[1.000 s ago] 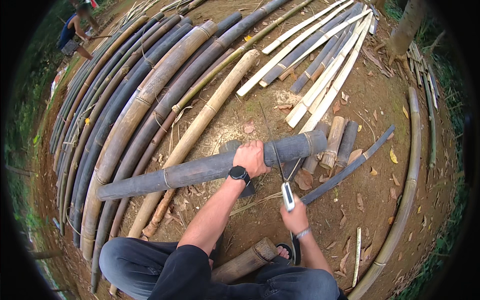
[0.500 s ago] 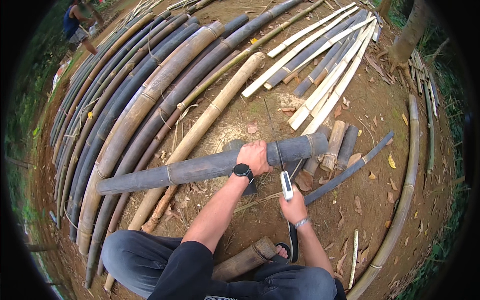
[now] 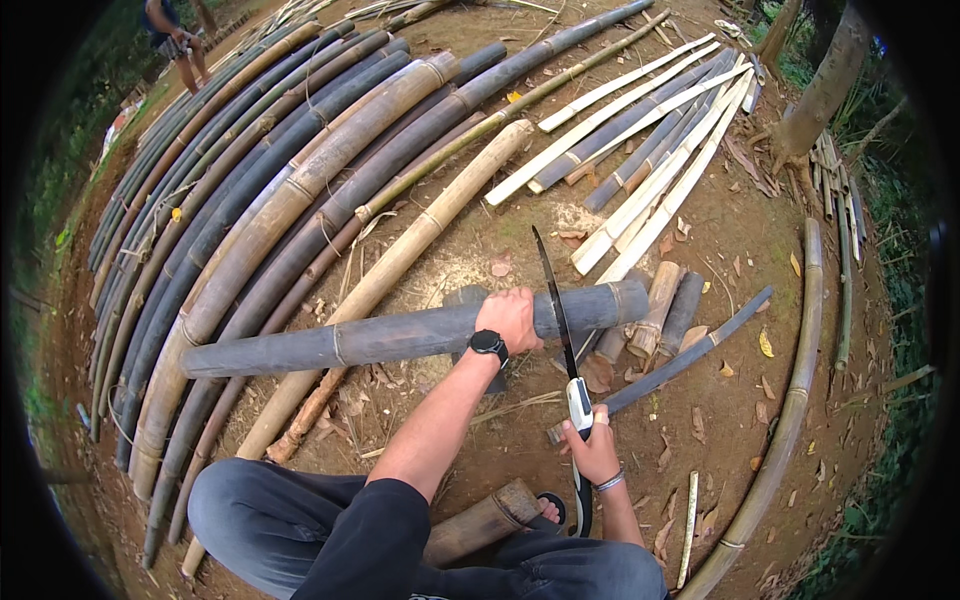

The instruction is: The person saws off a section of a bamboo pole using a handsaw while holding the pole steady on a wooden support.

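A dark bamboo pole point(image 3: 420, 333) lies crosswise in front of me, its left end over other poles. My left hand point(image 3: 509, 318), with a black watch at the wrist, is wrapped round it near the right end. In my right hand point(image 3: 592, 446) is the white and black handle of a hand saw point(image 3: 556, 290). Its long dark blade crosses the pole just right of my left hand, tip pointing away from me. Whether the teeth sit in a cut cannot be made out. Beneath the pole, a short dark piece point(image 3: 466, 296) is partly hidden.
Many long bamboo poles point(image 3: 290, 195) lie side by side on the left. Pale split strips point(image 3: 640, 215) fan out at the far right, with short cut pieces point(image 3: 658, 300) nearer. A long curved pole point(image 3: 795, 400) borders the right. A person point(image 3: 172, 45) stands far left.
The saw and my right hand have drawn back toward me. My left hand keeps its grip on the pole. The view has shifted slightly, and the far person has changed posture.
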Demonstrator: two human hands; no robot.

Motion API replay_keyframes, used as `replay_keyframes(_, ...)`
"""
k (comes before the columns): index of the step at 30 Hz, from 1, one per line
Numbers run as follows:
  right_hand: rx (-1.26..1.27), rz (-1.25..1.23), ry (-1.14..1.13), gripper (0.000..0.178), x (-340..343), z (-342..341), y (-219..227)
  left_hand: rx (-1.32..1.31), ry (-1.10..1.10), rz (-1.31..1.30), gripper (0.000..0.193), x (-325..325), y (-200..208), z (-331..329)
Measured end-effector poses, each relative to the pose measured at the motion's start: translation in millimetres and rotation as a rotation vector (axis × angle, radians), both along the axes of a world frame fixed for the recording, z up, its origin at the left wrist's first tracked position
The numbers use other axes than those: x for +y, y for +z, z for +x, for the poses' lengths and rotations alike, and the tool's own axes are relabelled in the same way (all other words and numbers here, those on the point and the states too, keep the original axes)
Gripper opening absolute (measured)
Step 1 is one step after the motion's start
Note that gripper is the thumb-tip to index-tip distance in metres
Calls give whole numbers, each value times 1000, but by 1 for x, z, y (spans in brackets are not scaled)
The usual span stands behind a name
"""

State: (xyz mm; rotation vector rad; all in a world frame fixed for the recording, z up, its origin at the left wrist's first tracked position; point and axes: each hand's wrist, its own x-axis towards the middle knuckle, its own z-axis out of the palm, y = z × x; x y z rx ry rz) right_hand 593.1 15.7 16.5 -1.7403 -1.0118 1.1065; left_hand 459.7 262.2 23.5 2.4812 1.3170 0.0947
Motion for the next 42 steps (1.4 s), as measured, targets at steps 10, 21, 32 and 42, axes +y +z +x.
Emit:
replay_keyframes(10,-502,57,-49,33,2,-18,18,8,5,10,65,0,2,-2)
replay_keyframes(21,-146,-152,2,25,-13,-13,31,0,7,35,64,-1,0,-4)
replay_keyframes(32,-34,-225,21,31,-24,-10,31,58,16,-67,69,2,10,-1)
replay_keyframes(42,-181,-151,-5,34,-29,-11,6,36,-1,-36,70,6,10,-1)
